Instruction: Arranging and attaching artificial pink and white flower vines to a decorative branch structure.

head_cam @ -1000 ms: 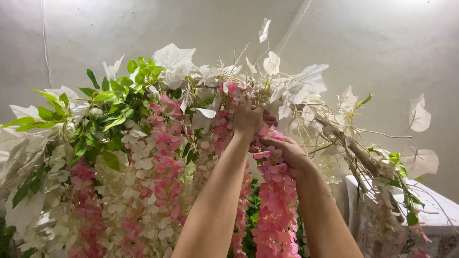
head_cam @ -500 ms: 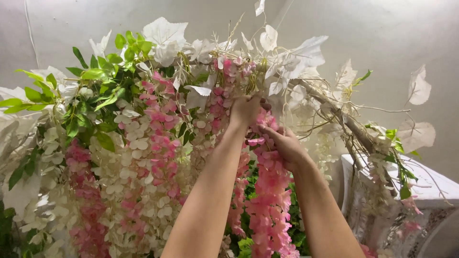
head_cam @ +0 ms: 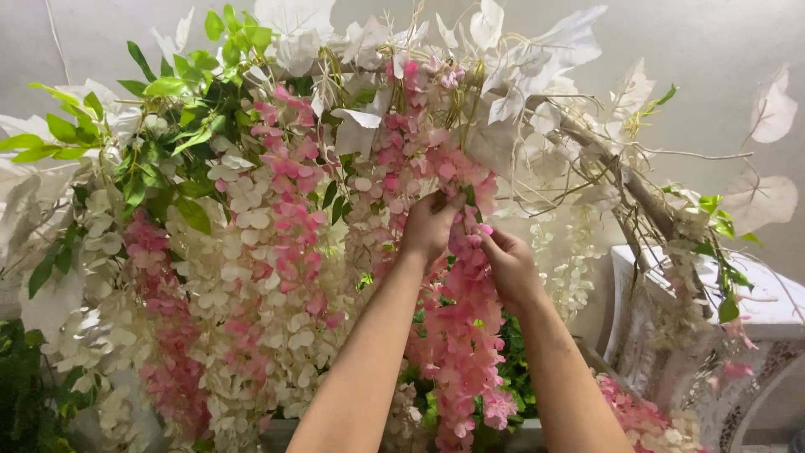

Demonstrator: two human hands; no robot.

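Both my arms reach up into a hanging arrangement of artificial flowers. My left hand is closed on the stem of a pink wisteria strand near its top. Just to the right, my right hand pinches the same strand a little lower, fingers wrapped around the blossoms. The strand hangs down between my forearms. Above my hands sit more pink blossoms and white paper-like leaves on a brown branch.
Cream and pink wisteria strands hang to the left, with green leaves above them. A white ornate stand is at the right. A plain grey wall is behind. Dark green foliage fills the lower left.
The view has moved closer to the arrangement. My hands have slid down a little along the pink strand and stay closed on it.
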